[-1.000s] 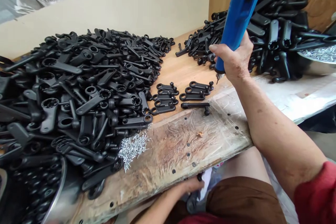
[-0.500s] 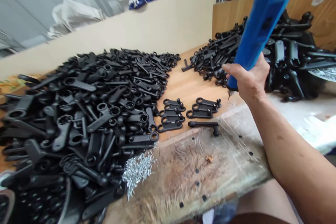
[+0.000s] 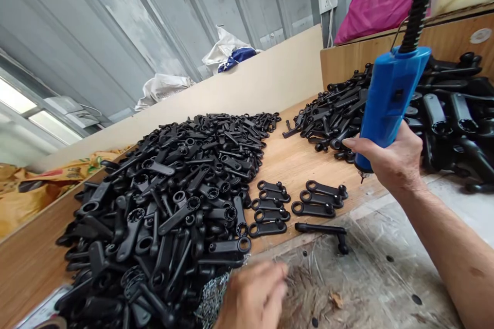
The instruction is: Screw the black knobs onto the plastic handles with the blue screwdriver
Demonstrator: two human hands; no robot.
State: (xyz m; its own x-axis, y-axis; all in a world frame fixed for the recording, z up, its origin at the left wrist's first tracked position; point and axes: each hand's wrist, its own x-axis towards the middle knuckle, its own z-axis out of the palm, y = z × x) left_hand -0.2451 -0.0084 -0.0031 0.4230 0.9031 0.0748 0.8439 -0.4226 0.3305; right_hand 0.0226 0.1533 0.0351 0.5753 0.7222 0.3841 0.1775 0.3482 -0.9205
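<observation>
My right hand [image 3: 401, 159] is wrapped round a blue electric screwdriver [image 3: 391, 97], its tip pointing down above the wooden bench top. My left hand [image 3: 254, 293], smeared by motion, is low in the view beside a heap of small silver screws [image 3: 212, 295] and partly covers it; whether its fingers hold anything cannot be made out. Past the left hand, several black crank-shaped handles [image 3: 270, 228] with ring ends lie in two short columns. One more black handle [image 3: 320, 228] lies apart on the plastic-covered board, its knob end toward the right.
A large pile of black handles [image 3: 165, 205] covers the left side, and another pile [image 3: 455, 108] is at the right behind the screwdriver. A pale upright board [image 3: 270, 77] borders the bench. A ribbed black cable [image 3: 419, 10] rises from the screwdriver. Yellow sacks [image 3: 42, 195] lie at far left.
My left hand has come into view beside the screws. The view has tilted up, showing more wall. My right hand still grips the screwdriver, now more upright.
</observation>
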